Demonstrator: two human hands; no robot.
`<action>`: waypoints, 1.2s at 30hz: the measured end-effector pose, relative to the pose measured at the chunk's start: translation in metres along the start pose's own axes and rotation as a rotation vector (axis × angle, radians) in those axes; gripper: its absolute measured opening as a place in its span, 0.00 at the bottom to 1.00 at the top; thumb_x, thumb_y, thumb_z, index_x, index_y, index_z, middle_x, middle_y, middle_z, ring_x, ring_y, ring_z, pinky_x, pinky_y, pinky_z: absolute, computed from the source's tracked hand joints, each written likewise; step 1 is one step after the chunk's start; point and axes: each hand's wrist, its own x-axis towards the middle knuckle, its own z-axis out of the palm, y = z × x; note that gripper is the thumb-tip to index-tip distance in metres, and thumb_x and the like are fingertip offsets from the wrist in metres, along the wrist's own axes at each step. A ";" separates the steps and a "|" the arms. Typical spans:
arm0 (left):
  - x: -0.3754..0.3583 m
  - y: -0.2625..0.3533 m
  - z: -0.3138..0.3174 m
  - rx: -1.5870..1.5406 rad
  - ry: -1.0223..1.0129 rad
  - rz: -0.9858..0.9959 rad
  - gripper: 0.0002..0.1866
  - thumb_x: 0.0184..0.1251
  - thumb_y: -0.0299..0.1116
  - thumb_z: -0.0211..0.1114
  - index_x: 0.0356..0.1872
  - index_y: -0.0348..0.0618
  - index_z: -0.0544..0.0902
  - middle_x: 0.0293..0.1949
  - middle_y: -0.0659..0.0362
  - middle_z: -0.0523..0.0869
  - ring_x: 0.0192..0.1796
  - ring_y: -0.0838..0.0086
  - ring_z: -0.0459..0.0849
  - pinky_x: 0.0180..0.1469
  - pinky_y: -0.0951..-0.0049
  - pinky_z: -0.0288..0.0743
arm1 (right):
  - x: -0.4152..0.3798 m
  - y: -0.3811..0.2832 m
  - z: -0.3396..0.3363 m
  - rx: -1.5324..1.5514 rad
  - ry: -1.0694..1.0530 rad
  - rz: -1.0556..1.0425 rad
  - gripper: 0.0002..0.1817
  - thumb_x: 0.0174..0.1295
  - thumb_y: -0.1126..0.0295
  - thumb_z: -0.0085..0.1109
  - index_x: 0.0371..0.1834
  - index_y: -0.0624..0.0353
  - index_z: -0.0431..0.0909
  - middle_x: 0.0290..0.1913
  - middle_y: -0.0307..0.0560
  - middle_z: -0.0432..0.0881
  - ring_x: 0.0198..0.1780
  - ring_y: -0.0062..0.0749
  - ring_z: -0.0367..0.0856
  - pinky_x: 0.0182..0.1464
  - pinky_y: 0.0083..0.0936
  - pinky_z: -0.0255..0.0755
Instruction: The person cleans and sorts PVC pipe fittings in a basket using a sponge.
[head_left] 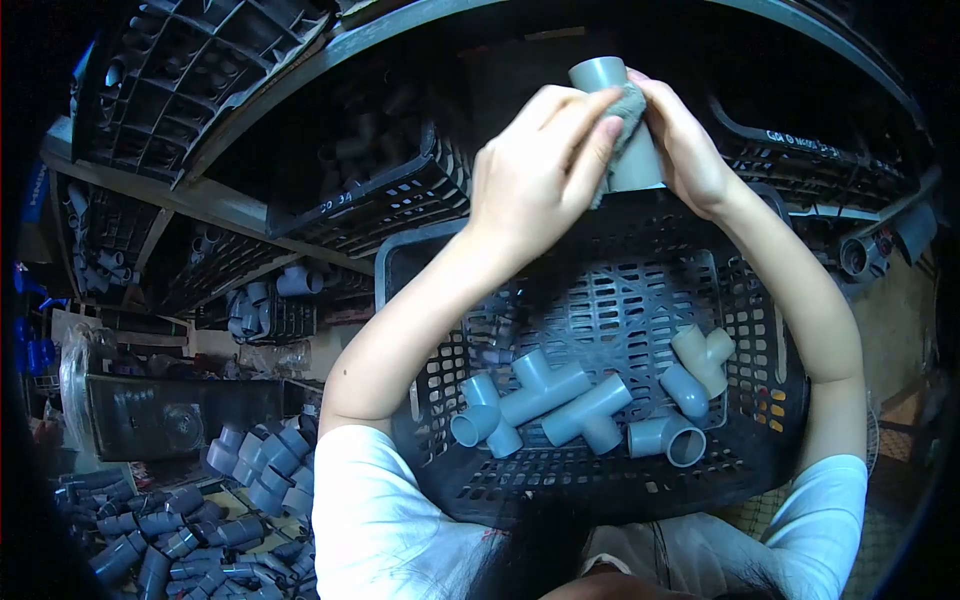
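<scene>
Above the far rim of a black plastic basket (390,270), my two hands are raised around a light grey pipe fitting (637,168). My right hand (688,150) grips the fitting from its right side. In my left hand (540,150) a grey-green cloth (627,118) is pinched and pressed against the fitting's side. The fitting's open round end points up; part of its body is hidden by the cloth and fingers. In the basket lie several grey tee fittings (588,412), a grey elbow (685,390) and a beige tee (705,360).
Dark crates (370,200) of fittings stand on metal shelving (200,200) at the far left, with another crate (800,155) at the far right. A large heap of grey fittings (190,530) lies at lower left, beside a dark box (185,415) with clear wrapping.
</scene>
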 end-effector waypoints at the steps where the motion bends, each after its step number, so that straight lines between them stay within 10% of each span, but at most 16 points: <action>1: 0.001 -0.003 -0.003 0.062 0.012 -0.010 0.13 0.75 0.39 0.66 0.53 0.45 0.88 0.43 0.56 0.88 0.37 0.62 0.90 0.38 0.67 0.84 | 0.003 0.004 -0.006 0.043 -0.053 0.006 0.31 0.81 0.41 0.40 0.72 0.52 0.66 0.61 0.47 0.76 0.64 0.29 0.78 0.68 0.34 0.74; 6: 0.008 -0.020 -0.021 0.240 0.047 -0.040 0.13 0.74 0.37 0.69 0.53 0.43 0.89 0.42 0.53 0.90 0.41 0.64 0.91 0.43 0.69 0.83 | 0.000 -0.019 -0.007 0.220 -0.149 0.140 0.43 0.75 0.34 0.48 0.78 0.59 0.61 0.63 0.52 0.75 0.65 0.35 0.79 0.56 0.33 0.85; 13: 0.002 0.003 -0.011 0.323 -0.138 0.355 0.14 0.63 0.35 0.77 0.50 0.52 0.90 0.40 0.59 0.87 0.36 0.69 0.89 0.36 0.73 0.84 | 0.004 -0.009 -0.020 0.046 -0.129 0.348 0.38 0.79 0.38 0.44 0.73 0.61 0.67 0.56 0.53 0.81 0.54 0.31 0.87 0.50 0.32 0.90; 17: 0.008 -0.011 -0.014 0.352 -0.008 0.243 0.13 0.66 0.35 0.75 0.51 0.52 0.90 0.39 0.60 0.87 0.35 0.68 0.89 0.36 0.72 0.84 | 0.001 -0.015 -0.009 0.208 -0.100 0.324 0.34 0.79 0.41 0.48 0.69 0.63 0.71 0.51 0.53 0.83 0.46 0.33 0.90 0.40 0.27 0.91; 26: 0.000 -0.002 -0.014 0.255 -0.130 0.412 0.21 0.59 0.32 0.78 0.56 0.55 0.89 0.33 0.62 0.86 0.29 0.72 0.87 0.30 0.72 0.81 | 0.003 -0.015 -0.012 0.105 -0.139 0.319 0.36 0.76 0.39 0.50 0.70 0.60 0.71 0.57 0.54 0.79 0.56 0.36 0.86 0.47 0.31 0.92; 31: 0.001 -0.023 -0.012 0.259 0.034 0.108 0.16 0.66 0.37 0.74 0.54 0.52 0.88 0.32 0.61 0.85 0.28 0.68 0.87 0.28 0.72 0.80 | -0.002 -0.019 -0.002 0.238 -0.157 0.290 0.37 0.76 0.38 0.50 0.74 0.57 0.66 0.60 0.54 0.78 0.59 0.35 0.85 0.48 0.36 0.91; 36: 0.001 0.008 -0.015 0.219 -0.097 0.465 0.23 0.58 0.31 0.78 0.57 0.52 0.88 0.29 0.61 0.84 0.26 0.71 0.84 0.29 0.71 0.79 | -0.002 -0.020 -0.002 0.218 -0.104 0.246 0.37 0.74 0.40 0.56 0.71 0.62 0.70 0.55 0.53 0.82 0.52 0.31 0.89 0.45 0.30 0.91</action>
